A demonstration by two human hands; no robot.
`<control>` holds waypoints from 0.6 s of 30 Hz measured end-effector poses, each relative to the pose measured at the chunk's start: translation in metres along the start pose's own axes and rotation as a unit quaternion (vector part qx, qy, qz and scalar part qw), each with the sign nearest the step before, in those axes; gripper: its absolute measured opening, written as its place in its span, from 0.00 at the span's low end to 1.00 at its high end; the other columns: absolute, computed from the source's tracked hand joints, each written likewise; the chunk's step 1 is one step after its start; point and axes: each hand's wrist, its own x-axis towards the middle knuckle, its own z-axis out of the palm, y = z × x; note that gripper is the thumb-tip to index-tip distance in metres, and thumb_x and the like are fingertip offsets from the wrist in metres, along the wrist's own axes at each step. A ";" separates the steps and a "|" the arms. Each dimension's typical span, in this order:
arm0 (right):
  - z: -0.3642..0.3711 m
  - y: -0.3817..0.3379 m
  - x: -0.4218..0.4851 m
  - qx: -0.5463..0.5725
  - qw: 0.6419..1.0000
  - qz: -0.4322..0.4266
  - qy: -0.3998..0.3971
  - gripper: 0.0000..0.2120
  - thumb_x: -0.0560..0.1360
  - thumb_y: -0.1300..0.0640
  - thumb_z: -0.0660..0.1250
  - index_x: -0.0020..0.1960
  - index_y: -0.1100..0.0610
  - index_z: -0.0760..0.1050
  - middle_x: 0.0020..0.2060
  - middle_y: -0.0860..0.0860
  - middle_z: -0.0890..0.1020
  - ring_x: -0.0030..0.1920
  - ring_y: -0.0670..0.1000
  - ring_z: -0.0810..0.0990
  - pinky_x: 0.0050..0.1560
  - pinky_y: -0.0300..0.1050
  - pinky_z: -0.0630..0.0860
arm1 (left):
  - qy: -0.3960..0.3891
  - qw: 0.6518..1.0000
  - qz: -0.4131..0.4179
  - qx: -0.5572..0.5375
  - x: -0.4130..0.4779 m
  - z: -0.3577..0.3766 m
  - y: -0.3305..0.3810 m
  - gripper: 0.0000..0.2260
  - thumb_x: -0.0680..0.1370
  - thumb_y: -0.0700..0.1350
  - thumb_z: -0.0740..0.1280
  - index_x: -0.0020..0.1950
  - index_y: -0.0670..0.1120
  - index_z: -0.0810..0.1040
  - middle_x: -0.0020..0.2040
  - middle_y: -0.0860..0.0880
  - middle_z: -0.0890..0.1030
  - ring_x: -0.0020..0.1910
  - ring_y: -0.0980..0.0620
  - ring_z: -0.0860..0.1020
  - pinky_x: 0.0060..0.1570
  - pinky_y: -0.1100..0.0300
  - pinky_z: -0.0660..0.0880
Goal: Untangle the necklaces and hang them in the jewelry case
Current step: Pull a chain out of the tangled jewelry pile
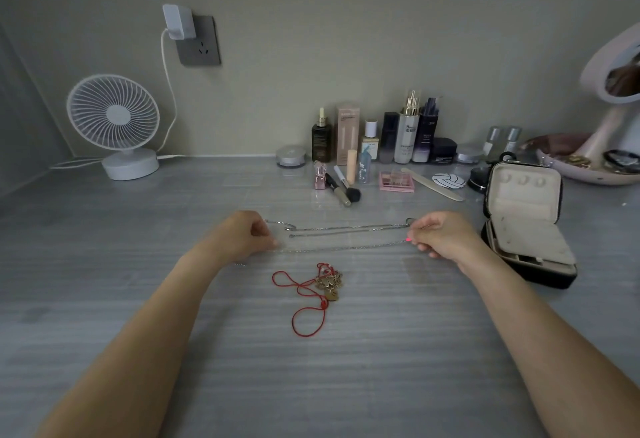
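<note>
Silver chains (346, 229) stretched taut over the grey desk (138, 264).
The left hand (247, 235) and right hand (440, 235) each pinch an end with curled fingers; I'd slacken slightly so the strands slide apart, not knot tighter. The red cord necklace (311, 295) lies nearer. The open jewelry case (519, 209) beside the right hand shows bare lid hooks; its trays are unclear.

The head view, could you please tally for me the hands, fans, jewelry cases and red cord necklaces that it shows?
Hands: 2, the left hand and the right hand, each pinching the silver chains
Fans: 1, the white fan
Jewelry cases: 1, the open jewelry case
Red cord necklaces: 1, the red cord necklace
Total: 5
</note>
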 end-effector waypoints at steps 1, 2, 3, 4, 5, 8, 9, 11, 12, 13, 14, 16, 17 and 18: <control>0.000 0.000 0.000 -0.001 1.000 -0.001 0.000 0.06 0.71 0.65 0.69 0.38 0.56 0.74 0.32 0.52 0.79 0.29 0.46 0.74 0.21 0.30 0.68 | -0.014 1.000 0.002 -0.004 -0.001 -0.002 0.001 0.10 0.68 0.49 0.74 0.40 0.47 0.76 0.42 0.48 0.78 0.42 0.49 0.76 0.39 0.57 0.74; 0.000 0.001 0.001 -0.003 1.000 -0.002 0.001 0.07 0.71 0.65 0.69 0.38 0.56 0.74 0.32 0.52 0.79 0.29 0.46 0.74 0.21 0.30 0.68 | -0.032 0.999 0.004 -0.006 -0.003 -0.005 0.003 0.11 0.67 0.49 0.75 0.41 0.47 0.76 0.43 0.48 0.78 0.41 0.50 0.76 0.37 0.57 0.75; 0.000 0.001 0.001 -0.005 1.000 -0.003 0.003 0.07 0.71 0.65 0.68 0.38 0.56 0.74 0.31 0.52 0.78 0.29 0.46 0.74 0.21 0.30 0.68 | -0.057 0.998 0.005 -0.005 -0.006 -0.007 0.006 0.11 0.67 0.49 0.76 0.41 0.46 0.77 0.43 0.48 0.78 0.40 0.51 0.75 0.32 0.59 0.75; 0.000 0.002 0.002 -0.006 1.000 -0.002 0.004 0.06 0.71 0.64 0.68 0.39 0.56 0.74 0.31 0.52 0.78 0.29 0.46 0.74 0.21 0.30 0.68 | -0.081 0.997 0.009 -0.001 -0.008 -0.009 0.008 0.11 0.67 0.48 0.76 0.42 0.46 0.77 0.42 0.49 0.78 0.38 0.52 0.75 0.29 0.61 0.73; 0.000 0.002 0.003 -0.007 1.000 -0.001 0.005 0.06 0.71 0.64 0.68 0.39 0.56 0.74 0.31 0.52 0.78 0.29 0.45 0.74 0.21 0.30 0.69 | -0.100 0.995 0.014 0.004 -0.009 -0.011 0.009 0.10 0.67 0.47 0.76 0.41 0.46 0.78 0.41 0.49 0.78 0.36 0.53 0.74 0.28 0.62 0.71; -0.001 0.004 0.005 -0.006 1.000 0.002 0.005 0.06 0.71 0.64 0.69 0.39 0.56 0.75 0.32 0.53 0.79 0.29 0.45 0.74 0.23 0.32 0.70 | -0.103 0.994 0.028 0.013 -0.009 -0.013 0.009 0.05 0.69 0.43 0.74 0.40 0.47 0.78 0.38 0.49 0.77 0.33 0.54 0.73 0.28 0.65 0.71; -0.002 0.004 0.006 -0.004 1.000 0.003 0.006 0.06 0.71 0.65 0.69 0.39 0.56 0.75 0.32 0.53 0.79 0.29 0.46 0.74 0.22 0.32 0.70 | -0.094 0.995 0.034 0.022 -0.009 -0.013 0.007 0.04 0.70 0.43 0.73 0.39 0.47 0.78 0.38 0.49 0.77 0.33 0.54 0.73 0.28 0.67 0.71; -0.003 0.005 0.007 -0.004 1.000 0.002 0.010 0.05 0.71 0.65 0.69 0.40 0.57 0.75 0.32 0.53 0.78 0.29 0.46 0.74 0.22 0.32 0.70 | -0.077 0.996 0.046 0.025 -0.006 -0.013 0.004 0.03 0.70 0.43 0.72 0.39 0.47 0.79 0.38 0.49 0.78 0.35 0.55 0.74 0.30 0.74 0.68; -0.004 0.006 0.007 -0.005 1.000 0.002 0.012 0.05 0.71 0.65 0.69 0.39 0.57 0.75 0.32 0.53 0.78 0.29 0.46 0.74 0.22 0.32 0.71 | -0.073 0.996 0.047 0.010 -0.005 -0.014 0.003 0.03 0.71 0.43 0.72 0.38 0.46 0.79 0.37 0.49 0.78 0.35 0.55 0.74 0.30 0.74 0.68; -0.004 0.006 0.007 -0.005 1.000 0.002 0.012 0.06 0.70 0.66 0.69 0.38 0.57 0.75 0.32 0.53 0.79 0.29 0.46 0.74 0.21 0.32 0.71 | -0.072 0.997 0.041 -0.010 -0.005 -0.015 0.002 0.03 0.71 0.43 0.72 0.39 0.45 0.80 0.35 0.49 0.78 0.33 0.54 0.73 0.30 0.72 0.68; -0.004 0.006 0.008 -0.004 1.000 0.003 0.014 0.07 0.70 0.66 0.69 0.38 0.56 0.75 0.32 0.54 0.79 0.29 0.46 0.74 0.21 0.32 0.71 | -0.068 0.997 0.029 -0.027 -0.005 -0.015 0.001 0.04 0.71 0.43 0.72 0.39 0.44 0.80 0.33 0.48 0.77 0.32 0.54 0.72 0.30 0.69 0.69; -0.005 0.007 0.008 -0.002 1.000 0.002 0.016 0.07 0.70 0.65 0.70 0.37 0.56 0.75 0.32 0.54 0.79 0.29 0.46 0.74 0.21 0.32 0.71 | -0.061 0.997 0.007 -0.047 -0.004 -0.015 -0.001 0.05 0.72 0.44 0.71 0.40 0.42 0.80 0.33 0.47 0.77 0.32 0.52 0.72 0.31 0.63 0.69; -0.005 0.007 0.009 -0.002 1.000 0.001 0.018 0.07 0.70 0.65 0.70 0.37 0.56 0.75 0.32 0.54 0.78 0.29 0.46 0.74 0.20 0.31 0.70 | -0.058 0.997 0.001 -0.054 -0.004 -0.015 -0.002 0.06 0.72 0.44 0.71 0.40 0.42 0.80 0.33 0.47 0.78 0.32 0.52 0.72 0.32 0.62 0.69; -0.005 0.007 0.009 -0.001 1.000 0.000 0.019 0.07 0.70 0.66 0.70 0.37 0.56 0.75 0.31 0.54 0.78 0.29 0.46 0.74 0.20 0.31 0.70 | -0.055 0.997 -0.004 -0.059 -0.003 -0.015 -0.004 0.06 0.72 0.45 0.71 0.38 0.43 0.79 0.33 0.47 0.78 0.32 0.52 0.73 0.34 0.62 0.70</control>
